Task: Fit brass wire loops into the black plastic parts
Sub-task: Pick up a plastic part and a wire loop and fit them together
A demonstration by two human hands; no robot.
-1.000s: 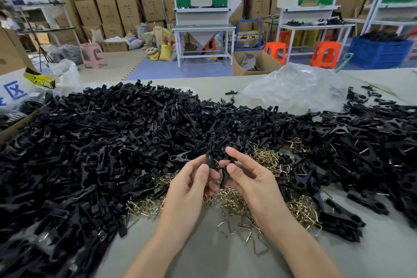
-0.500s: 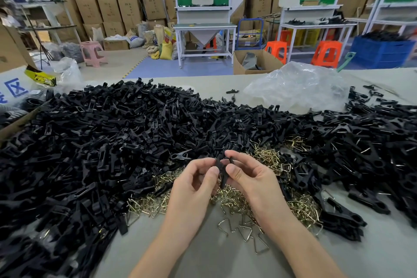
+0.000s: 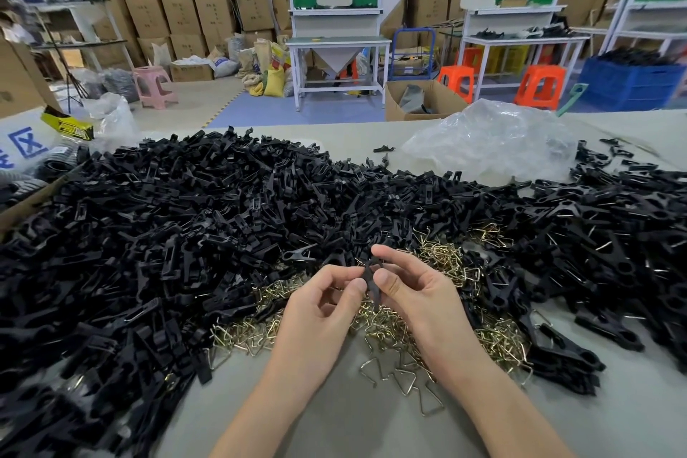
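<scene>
Between my two hands a small black plastic part [image 3: 370, 277] stands nearly upright above the table. My left hand [image 3: 322, 309] pinches its left side with thumb and curled fingers. My right hand [image 3: 416, 294] pinches its right side, forefinger over the top and thumb below. Whether a wire loop sits in it is hidden by my fingers. Under and around my hands lies a heap of brass wire loops [image 3: 394, 323]. A huge pile of black plastic parts [image 3: 178, 242] covers the table to the left and behind.
More black parts with wire fitted [image 3: 609, 245] are heaped at the right. A crumpled clear plastic bag [image 3: 490, 141] lies at the back right. A cardboard box [image 3: 22, 208] stands at the left edge. Bare grey table [image 3: 357, 416] shows in front between my forearms.
My hands have closed together on the black part and brought it upright between the fingertips. The piles have not moved.
</scene>
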